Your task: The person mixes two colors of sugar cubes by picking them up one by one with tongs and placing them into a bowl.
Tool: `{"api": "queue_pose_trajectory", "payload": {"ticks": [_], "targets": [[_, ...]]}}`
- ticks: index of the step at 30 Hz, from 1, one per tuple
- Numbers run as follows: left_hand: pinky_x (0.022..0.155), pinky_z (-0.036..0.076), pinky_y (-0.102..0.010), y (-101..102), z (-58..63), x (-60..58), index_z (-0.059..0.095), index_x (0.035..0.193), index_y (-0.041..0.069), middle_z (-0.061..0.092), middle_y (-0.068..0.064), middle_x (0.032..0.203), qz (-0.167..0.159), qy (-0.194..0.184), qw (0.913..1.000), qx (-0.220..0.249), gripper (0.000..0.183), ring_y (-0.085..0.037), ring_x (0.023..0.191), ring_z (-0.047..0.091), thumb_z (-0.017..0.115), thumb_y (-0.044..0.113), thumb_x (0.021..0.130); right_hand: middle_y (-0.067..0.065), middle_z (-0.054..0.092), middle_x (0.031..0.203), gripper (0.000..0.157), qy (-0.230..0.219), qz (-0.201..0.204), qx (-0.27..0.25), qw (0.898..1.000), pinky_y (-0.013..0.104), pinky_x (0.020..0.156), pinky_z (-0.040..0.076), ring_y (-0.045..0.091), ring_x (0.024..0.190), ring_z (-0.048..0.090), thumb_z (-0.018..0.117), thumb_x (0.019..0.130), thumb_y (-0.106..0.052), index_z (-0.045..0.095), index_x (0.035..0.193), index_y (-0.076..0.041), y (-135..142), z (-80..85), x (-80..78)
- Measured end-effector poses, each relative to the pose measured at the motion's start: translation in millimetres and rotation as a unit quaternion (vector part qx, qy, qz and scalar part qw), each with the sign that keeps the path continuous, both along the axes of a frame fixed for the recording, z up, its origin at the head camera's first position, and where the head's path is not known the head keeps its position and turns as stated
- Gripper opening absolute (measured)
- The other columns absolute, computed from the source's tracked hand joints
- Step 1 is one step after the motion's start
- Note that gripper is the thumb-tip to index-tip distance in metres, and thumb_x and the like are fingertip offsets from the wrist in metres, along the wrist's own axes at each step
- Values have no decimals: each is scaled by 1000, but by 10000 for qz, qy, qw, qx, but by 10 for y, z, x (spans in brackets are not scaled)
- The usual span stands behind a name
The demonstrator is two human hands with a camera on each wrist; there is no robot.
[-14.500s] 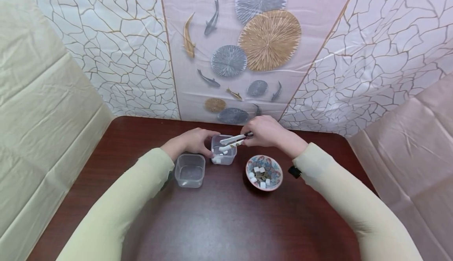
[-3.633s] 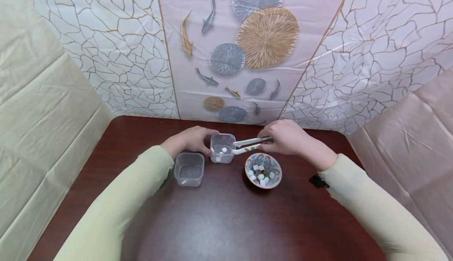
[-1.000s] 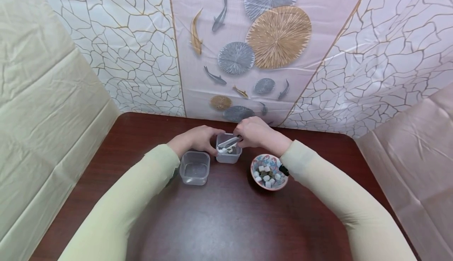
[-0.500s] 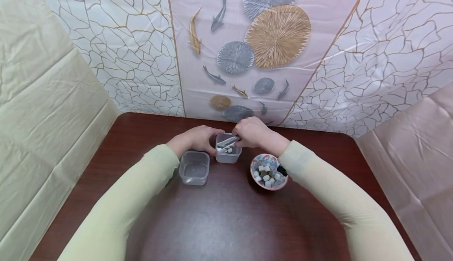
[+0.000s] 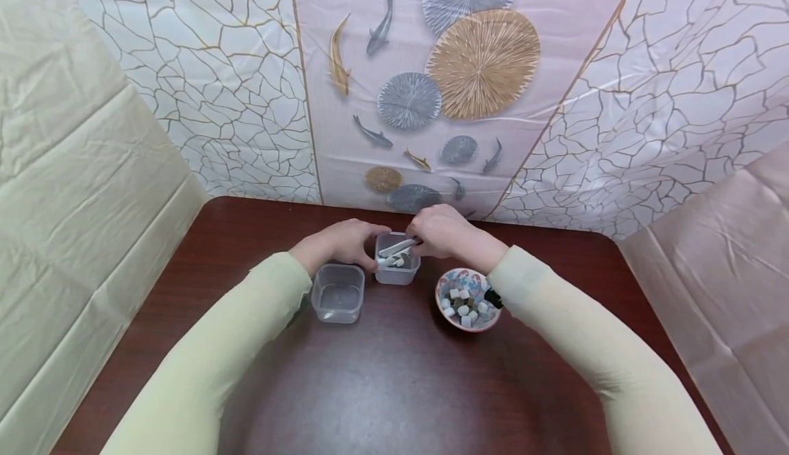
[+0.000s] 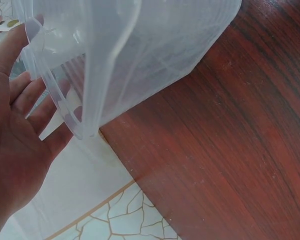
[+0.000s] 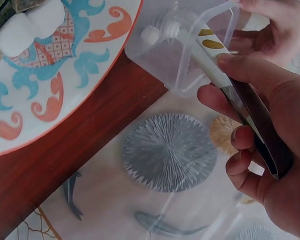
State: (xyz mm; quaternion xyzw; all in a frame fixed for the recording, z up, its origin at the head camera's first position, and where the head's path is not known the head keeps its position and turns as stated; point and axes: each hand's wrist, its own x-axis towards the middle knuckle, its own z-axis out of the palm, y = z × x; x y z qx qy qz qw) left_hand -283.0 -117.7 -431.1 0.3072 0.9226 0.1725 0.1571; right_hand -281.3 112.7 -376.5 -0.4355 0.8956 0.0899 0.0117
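My left hand (image 5: 345,241) grips the rim of a small clear plastic container (image 5: 397,277), its thumb and fingers spread around one side. My right hand (image 5: 445,230) holds white-tipped tongs (image 5: 397,247) with dark handles, pinched between thumb and fingers. In the right wrist view the tongs (image 7: 215,75) reach down into the container, where white cubes (image 7: 150,35) lie near the tips. Right of the container stands a patterned bowl (image 5: 464,277) holding several white cubes (image 5: 465,311) and some dark pieces. My right sleeve overlaps the bowl's right side.
A second clear plastic container (image 5: 337,316) stands left of the held one, close below my left wrist. Fabric backdrops (image 5: 246,85) rise behind and beside the dark wooden table (image 5: 394,386), right at its back edge.
From 14.5 to 3.6 seconds ago the bowl gained white cubes. Since then the tongs have gone left from beside the container into it. Over the last half second almost nothing moves.
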Motion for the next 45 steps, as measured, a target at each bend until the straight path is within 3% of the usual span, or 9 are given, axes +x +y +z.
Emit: {"api": "queue_pose_trajectory", "payload": {"ticks": [12, 18, 22, 24, 25, 32, 33, 39, 45], "targets": [[116, 46, -45, -37, -89, -76, 51, 160, 11, 67, -11, 144, -2, -26, 10000, 29, 89, -30, 135, 61, 89, 36, 84, -5, 75, 81, 7, 58, 106, -265, 9996, 42, 64, 53, 18, 70, 66, 82, 90, -27, 82, 91, -20, 128, 63, 40], [113, 48, -38, -142, -663, -488, 50, 161, 21, 69, -4, 142, -326, 79, 9985, 430, 101, -23, 132, 63, 90, 58, 76, -8, 63, 69, 19, -19, 185, -227, 9996, 39, 59, 47, 16, 63, 56, 82, 88, -28, 70, 76, -21, 106, -38, 0], [113, 48, -40, -98, -446, -331, 51, 161, 17, 69, -6, 142, -226, 12, 9991, 351, 98, -24, 132, 63, 90, 50, 77, -8, 57, 66, 24, -44, 162, -172, 9997, 38, 59, 45, 15, 62, 53, 83, 88, -29, 67, 73, -21, 76, -90, -12], [114, 48, -45, -31, -152, -132, 52, 159, 12, 68, -9, 143, -75, -58, 9999, 108, 93, -28, 133, 62, 91, 41, 80, -9, 57, 67, 23, -45, 138, -94, 9998, 38, 59, 45, 14, 64, 54, 83, 89, -31, 67, 74, -22, 64, -105, -19], [114, 48, -44, -28, -122, -109, 52, 159, 12, 69, -9, 143, -73, -71, 9999, 129, 93, -28, 132, 63, 91, 41, 80, -9, 58, 67, 23, -40, 102, -39, 9999, 38, 60, 46, 14, 64, 54, 83, 89, -32, 67, 74, -22, 59, -107, -21], [111, 49, -40, -88, -576, -445, 52, 159, 19, 70, -5, 140, -252, 159, 9990, 320, 97, -23, 128, 64, 90, 55, 78, -8, 67, 75, 18, -59, -182, 161, 9997, 41, 65, 52, 17, 70, 62, 83, 90, -36, 75, 84, -21, 73, -45, -17], [110, 50, -43, -63, -516, -405, 54, 158, 17, 71, -6, 139, -203, 205, 9993, 221, 95, -25, 126, 65, 91, 53, 77, -8, 68, 76, 17, -62, -212, 180, 9996, 41, 66, 53, 17, 70, 63, 83, 90, -36, 78, 87, -21, 79, -32, -13], [110, 50, -40, -115, -703, -556, 50, 161, 22, 70, -4, 140, -250, 102, 9992, 307, 103, -21, 128, 64, 92, 58, 74, -8, 69, 75, 13, -197, -287, 297, 9990, 38, 62, 51, 16, 66, 60, 82, 92, -34, 81, 89, -21, 89, 1, 9], [113, 48, -42, -47, -237, -192, 52, 160, 15, 69, -9, 141, -185, -17, 9995, 263, 93, -25, 131, 63, 90, 46, 81, -7, 74, 82, 11, -237, -292, 396, 9985, 38, 66, 53, 16, 71, 63, 84, 92, -34, 83, 93, -22, 40, 13, 34]]}}
